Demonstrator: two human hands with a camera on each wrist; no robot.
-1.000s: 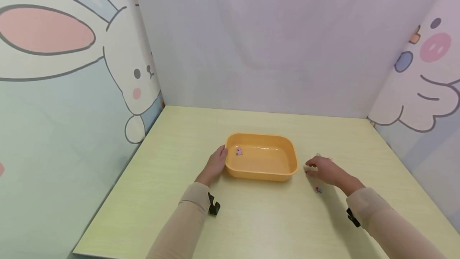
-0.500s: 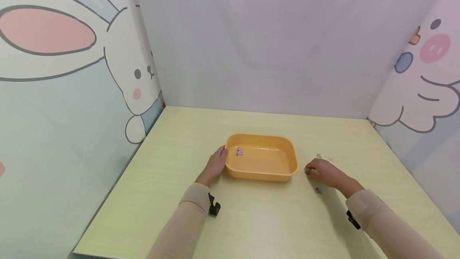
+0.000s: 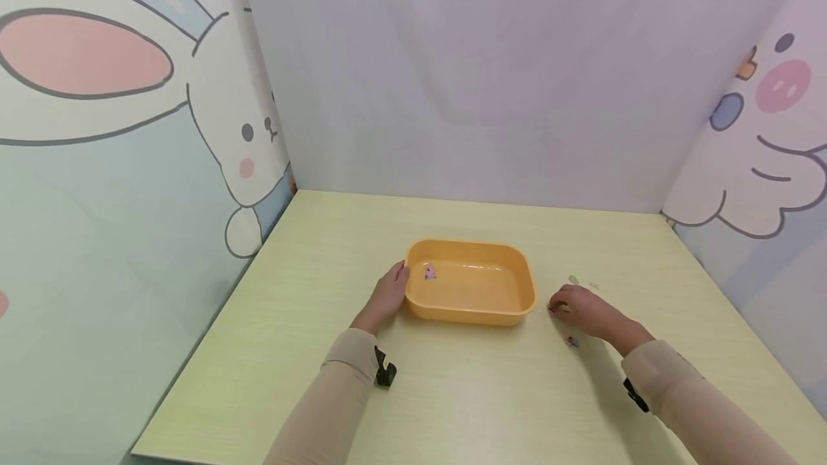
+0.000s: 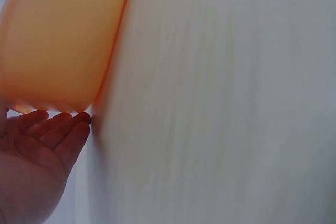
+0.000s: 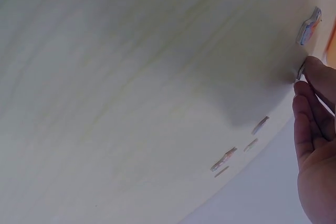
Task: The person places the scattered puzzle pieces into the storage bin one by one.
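Note:
An orange plastic tray (image 3: 470, 316) stands mid-table, with a small pink-purple flat piece (image 3: 430, 272) lying inside at its left end. My left hand (image 3: 388, 293) holds the tray's left side; in the left wrist view its fingertips (image 4: 81, 119) press against the orange wall. Just right of the tray, my right hand (image 3: 581, 308) is low over the table. Its thumb and forefinger pinch a small flat piece (image 5: 300, 71), seen edge-on in the right wrist view, its picture hidden. Nearer the front lies a red-and-blue flat piece (image 3: 573, 341), also visible as a coloured figure (image 5: 310, 27) in the right wrist view.
Beyond the right hand lie a greenish flat piece (image 3: 573, 279) and a pale one (image 3: 594, 285). Several small flat pieces (image 5: 224, 159) show there in the right wrist view. The pale yellow table (image 3: 465, 393) meets cartoon-printed walls left and right and a plain backdrop (image 3: 478, 92) behind.
My right thumb and forefinger have closed together on a small flat piece beside the tray. The left hand and tray have stayed put.

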